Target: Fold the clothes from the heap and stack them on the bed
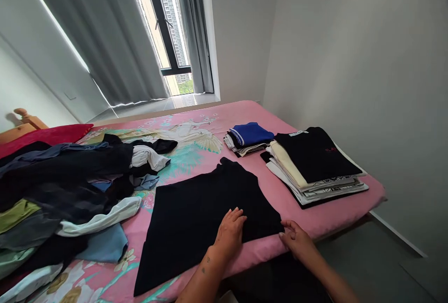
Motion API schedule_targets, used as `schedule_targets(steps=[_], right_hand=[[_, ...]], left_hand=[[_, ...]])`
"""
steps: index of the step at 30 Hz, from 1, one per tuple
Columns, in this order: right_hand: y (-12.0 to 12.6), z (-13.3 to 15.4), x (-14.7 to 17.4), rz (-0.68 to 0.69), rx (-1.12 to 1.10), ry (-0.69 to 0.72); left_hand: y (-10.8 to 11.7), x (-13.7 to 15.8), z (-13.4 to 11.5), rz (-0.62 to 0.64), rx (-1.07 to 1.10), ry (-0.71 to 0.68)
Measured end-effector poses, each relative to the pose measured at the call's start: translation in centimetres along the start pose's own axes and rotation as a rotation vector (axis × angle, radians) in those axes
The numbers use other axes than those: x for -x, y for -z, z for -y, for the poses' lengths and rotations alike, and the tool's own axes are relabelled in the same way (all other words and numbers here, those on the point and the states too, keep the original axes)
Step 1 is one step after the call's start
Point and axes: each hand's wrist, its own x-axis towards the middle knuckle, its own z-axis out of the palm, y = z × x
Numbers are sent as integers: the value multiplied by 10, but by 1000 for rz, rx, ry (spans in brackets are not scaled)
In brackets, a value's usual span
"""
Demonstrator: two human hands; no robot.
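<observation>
A black T-shirt [196,209] lies flat near the front edge of the bed, its neck pointing away from me and its hem to the left. My left hand [231,228] rests on the middle of the fabric, fingers stretched out and holding nothing. At the right, my right hand [297,240] pinches the sleeve corner between thumb and fingers. Just beyond that hand stands a stack of folded shirts, topped by a black folded T-shirt [315,153] with small red lettering.
A smaller folded pile with blue shorts [252,133] on top sits behind the stack. Loose clothes [77,177] are heaped on the left of the pink floral bedsheet [196,149]. A red pillow [52,136] lies by the wooden headboard. A wall borders the right side.
</observation>
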Motion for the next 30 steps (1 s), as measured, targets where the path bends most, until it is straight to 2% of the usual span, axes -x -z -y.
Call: schedule_targets(steps=[5,7,10,14,18,25,30], right_hand=[[2,9,-8,219,-109,-130],[1,15,-7,249,-107,-163],[-1,20,-4,162,-50,-138],[-5,20,0,63,-15,-102],[-3,19,-5,115,-49,-185],[1,17,-12,172,-97,-207],[-3,13,-5,193,-157,-231]], left_hand=[[-4,-1,2,28,-68,32],[-4,0,-1,77,-100,16],[-4,0,-4,143,-144,-17],[-3,-1,-3,159,-172,-27],[-2,-2,-2,170,-169,-34],[1,-5,-11,98,-129,-22],[-1,-34,-15,17,-85,40]])
